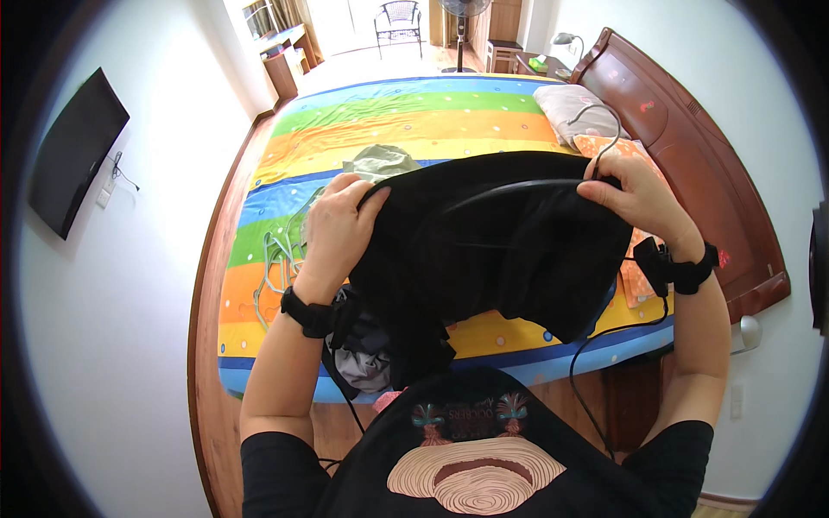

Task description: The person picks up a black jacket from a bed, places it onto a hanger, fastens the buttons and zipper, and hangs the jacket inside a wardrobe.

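Note:
A black garment (492,259) is stretched between my two hands above the bed and hangs down towards me. My left hand (340,226) pinches its upper left edge between thumb and fingers. At the upper right, my right hand (638,194) grips a clothes hanger (618,126) at the neck, with the cloth right against the fingers. The hook rises above that hand and curves left. How far the hanger reaches into the garment is hard to make out. Several pale hangers (275,252) lie on the bed beside my left hand, near a light green garment (381,162).
A striped bedsheet (414,120) covers the bed. Dark and grey clothes (363,366) lie at its near edge, below my left wrist. Pillows (567,110) rest by the wooden headboard (660,123) on the right. A black cable (576,362) hangs from my right wrist strap.

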A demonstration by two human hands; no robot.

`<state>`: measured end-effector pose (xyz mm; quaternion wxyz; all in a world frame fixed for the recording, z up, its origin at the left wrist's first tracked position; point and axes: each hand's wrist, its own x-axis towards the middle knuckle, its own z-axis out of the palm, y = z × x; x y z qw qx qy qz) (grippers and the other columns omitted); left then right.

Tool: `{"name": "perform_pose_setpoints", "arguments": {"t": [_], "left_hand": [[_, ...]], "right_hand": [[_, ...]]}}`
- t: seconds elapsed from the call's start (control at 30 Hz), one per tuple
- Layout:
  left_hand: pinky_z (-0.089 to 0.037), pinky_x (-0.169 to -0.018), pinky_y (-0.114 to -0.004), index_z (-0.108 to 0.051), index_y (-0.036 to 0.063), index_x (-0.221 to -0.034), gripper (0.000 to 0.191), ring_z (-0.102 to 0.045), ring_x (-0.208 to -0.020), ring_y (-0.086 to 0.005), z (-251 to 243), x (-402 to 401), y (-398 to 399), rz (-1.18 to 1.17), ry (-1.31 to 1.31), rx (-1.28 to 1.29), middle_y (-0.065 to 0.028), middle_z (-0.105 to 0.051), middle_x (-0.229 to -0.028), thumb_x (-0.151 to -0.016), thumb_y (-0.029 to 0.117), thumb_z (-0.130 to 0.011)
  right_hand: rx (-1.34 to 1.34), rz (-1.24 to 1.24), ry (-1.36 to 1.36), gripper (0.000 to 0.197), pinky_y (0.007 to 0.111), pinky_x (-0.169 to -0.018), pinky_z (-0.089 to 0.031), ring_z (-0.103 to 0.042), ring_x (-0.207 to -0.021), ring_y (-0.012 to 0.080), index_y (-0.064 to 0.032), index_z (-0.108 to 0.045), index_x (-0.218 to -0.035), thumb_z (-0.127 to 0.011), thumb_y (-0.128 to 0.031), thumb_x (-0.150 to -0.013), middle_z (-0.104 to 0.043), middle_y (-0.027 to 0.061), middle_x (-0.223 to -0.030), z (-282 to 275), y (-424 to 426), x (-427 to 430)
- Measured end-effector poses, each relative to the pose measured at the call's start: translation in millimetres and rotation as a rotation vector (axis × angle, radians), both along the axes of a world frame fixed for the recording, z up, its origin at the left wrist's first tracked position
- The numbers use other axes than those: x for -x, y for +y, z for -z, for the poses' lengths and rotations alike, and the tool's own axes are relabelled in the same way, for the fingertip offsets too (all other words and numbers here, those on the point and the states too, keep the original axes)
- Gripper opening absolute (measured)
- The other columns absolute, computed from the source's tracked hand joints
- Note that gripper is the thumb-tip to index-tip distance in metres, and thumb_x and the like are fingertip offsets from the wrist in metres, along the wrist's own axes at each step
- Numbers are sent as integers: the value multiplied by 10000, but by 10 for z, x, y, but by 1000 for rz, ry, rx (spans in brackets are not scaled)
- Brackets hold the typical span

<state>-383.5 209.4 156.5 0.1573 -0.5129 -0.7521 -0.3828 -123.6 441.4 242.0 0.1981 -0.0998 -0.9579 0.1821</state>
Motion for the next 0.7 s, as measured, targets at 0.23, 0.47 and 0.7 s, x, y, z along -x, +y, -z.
{"name": "perform_pose_setpoints", "arguments": {"t": [0.23,0.47,0.7], "left_hand": [[-469,-662,-382,-642,18,-843,180,-591,-769,-340,-67,-291,143,-50,-20,18,-152,-615,-810,-809,193,-619],[-451,-611,-403,-598,10,-773,144,-573,-703,-360,-140,-608,296,-14,-34,-84,-163,-588,-752,-786,150,-627],[-436,-599,-423,-514,-5,-796,170,-536,-729,-401,99,-1166,283,329,-250,-89,-197,-540,-809,-799,136,-609]], "right_hand": [[-23,133,-54,323,374,-585,-440,-582,-633,312,15,-610,-762,-613,-304,-810,-592,181,-668,247,-161,180],[-49,242,-82,327,406,-634,-464,-598,-726,346,-13,-613,-773,-601,-338,-806,-613,178,-745,472,-267,265],[67,257,72,254,373,-591,-447,-588,-672,328,-12,-602,-746,-650,-259,-778,-597,167,-711,656,-291,173]]}}
